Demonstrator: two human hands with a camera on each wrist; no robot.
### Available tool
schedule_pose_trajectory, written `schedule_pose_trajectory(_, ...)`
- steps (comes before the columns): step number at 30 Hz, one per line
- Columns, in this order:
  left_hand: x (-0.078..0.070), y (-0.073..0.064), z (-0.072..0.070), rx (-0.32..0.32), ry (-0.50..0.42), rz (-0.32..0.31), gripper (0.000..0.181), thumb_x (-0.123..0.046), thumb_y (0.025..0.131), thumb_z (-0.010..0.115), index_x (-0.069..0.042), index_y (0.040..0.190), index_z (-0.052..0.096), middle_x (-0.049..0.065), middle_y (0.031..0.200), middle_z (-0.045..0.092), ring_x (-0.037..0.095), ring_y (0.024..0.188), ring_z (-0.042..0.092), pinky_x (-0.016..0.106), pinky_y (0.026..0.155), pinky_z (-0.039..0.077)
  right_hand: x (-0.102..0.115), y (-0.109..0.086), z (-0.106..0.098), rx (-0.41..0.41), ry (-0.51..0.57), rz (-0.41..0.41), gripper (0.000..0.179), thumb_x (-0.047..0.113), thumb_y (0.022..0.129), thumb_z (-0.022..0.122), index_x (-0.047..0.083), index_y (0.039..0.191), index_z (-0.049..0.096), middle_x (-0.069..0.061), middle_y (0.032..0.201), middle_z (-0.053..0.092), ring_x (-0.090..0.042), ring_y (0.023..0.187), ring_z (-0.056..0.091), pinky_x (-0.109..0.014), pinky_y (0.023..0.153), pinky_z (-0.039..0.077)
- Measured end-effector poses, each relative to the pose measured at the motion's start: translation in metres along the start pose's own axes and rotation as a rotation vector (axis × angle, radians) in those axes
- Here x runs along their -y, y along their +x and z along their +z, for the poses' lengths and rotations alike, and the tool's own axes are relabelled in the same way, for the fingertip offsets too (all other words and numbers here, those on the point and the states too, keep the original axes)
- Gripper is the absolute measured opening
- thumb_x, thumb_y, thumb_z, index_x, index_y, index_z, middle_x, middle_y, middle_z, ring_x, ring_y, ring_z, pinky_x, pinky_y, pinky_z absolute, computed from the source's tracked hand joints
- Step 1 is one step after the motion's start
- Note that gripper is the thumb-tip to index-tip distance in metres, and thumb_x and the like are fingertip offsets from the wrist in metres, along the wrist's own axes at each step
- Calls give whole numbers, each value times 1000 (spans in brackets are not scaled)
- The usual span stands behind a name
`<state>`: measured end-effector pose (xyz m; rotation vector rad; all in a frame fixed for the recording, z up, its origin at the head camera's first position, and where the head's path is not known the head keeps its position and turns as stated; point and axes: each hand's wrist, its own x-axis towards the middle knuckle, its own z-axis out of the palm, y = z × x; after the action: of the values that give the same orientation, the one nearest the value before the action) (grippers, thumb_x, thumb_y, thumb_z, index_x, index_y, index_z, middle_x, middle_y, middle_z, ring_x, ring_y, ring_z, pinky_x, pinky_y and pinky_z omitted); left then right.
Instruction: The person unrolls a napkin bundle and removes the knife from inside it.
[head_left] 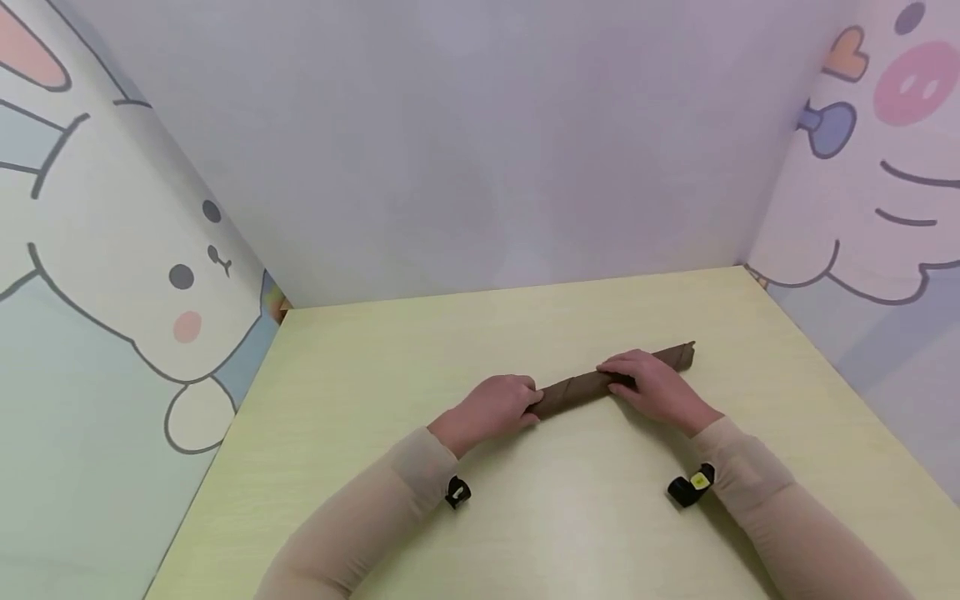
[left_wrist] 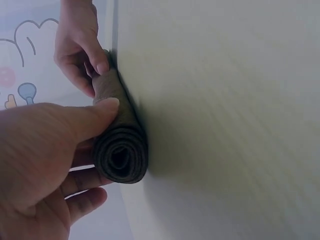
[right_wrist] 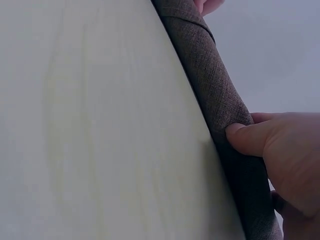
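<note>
A dark brown woven cloth [head_left: 576,393], rolled into a long tube, lies slantwise on the table. Near its left end, my left hand [head_left: 495,407] grips the roll, with the thumb on the near side. Farther right, my right hand [head_left: 654,388] holds it, and a short length sticks out beyond that hand. Spiral layers show at the open end of the rolled cloth [left_wrist: 134,162] in the left wrist view. In the right wrist view the right thumb presses on the rolled cloth [right_wrist: 210,75], whose outer edge crosses it diagonally.
The pale yellow table [head_left: 360,358] spreads around the roll. A plain light wall [head_left: 480,167] stands behind the table, with cartoon-printed panels [head_left: 112,250] at both sides. Small black devices [head_left: 684,492] sit at both wrists.
</note>
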<state>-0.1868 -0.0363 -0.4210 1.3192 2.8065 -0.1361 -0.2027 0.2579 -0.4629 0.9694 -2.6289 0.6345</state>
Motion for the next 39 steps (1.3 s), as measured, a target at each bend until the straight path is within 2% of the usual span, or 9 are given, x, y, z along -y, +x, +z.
schedule_pose_trajectory(5, -4, -3, 2, -18, 39, -1, 25, -38, 90, 68, -17, 104, 70, -4, 95, 62, 8, 79, 57, 23, 73, 48, -2, 4, 6, 9, 3, 12, 35, 4, 83, 75, 5, 117, 69, -11, 114, 65, -30, 110, 58, -47, 93, 45)
schedule_pose_trajectory(9, -6, -5, 1, -49, 10, -13, 23, -36, 89, 70, -17, 102, 70, -5, 94, 61, 7, 78, 56, 22, 72, 48, -3, 6, 6, -6, 7, 9, 35, 3, 82, 75, 4, 116, 69, -11, 114, 66, -30, 110, 58, -48, 93, 45)
schedule_pose_trajectory(13, -8, -5, 0, -71, -19, -26, 22, -33, 89, 71, -17, 103, 71, -4, 94, 62, 8, 81, 58, 22, 73, 48, -3, 4, 5, -23, 1, -1, 36, 1, 81, 75, 4, 116, 69, -11, 114, 66, -31, 109, 58, -48, 93, 44)
schedule_pose_trajectory(20, -10, -7, 3, -76, -51, -61, 31, -35, 89, 71, -18, 115, 72, -5, 96, 64, 8, 87, 60, 26, 80, 48, -2, 1, 6, -17, -11, -4, 37, 1, 81, 75, 5, 117, 69, -11, 115, 65, -31, 110, 58, -49, 92, 45)
schedule_pose_trajectory(27, -8, -10, 5, -48, -131, -114, 39, -32, 91, 68, -15, 126, 66, -2, 105, 62, 13, 96, 57, 26, 85, 46, -2, 4, 8, -27, -8, -11, 37, 0, 81, 74, 4, 117, 68, -12, 115, 65, -31, 111, 57, -49, 92, 45)
schedule_pose_trajectory(33, -9, -13, 5, -52, -164, -119, 35, -31, 92, 67, -14, 122, 68, 1, 108, 62, 17, 101, 57, 26, 86, 46, 0, 5, 10, -52, -17, -47, 39, -6, 79, 74, 2, 116, 68, -15, 115, 64, -33, 111, 57, -49, 92, 44)
schedule_pose_trajectory(39, -12, -15, 5, -82, -149, -114, 29, -31, 91, 68, -13, 115, 70, -1, 103, 63, 14, 96, 58, 24, 82, 47, 3, 7, 8, -68, -38, 30, 36, -1, 79, 76, 3, 114, 70, -14, 115, 65, -34, 111, 56, -51, 93, 43)
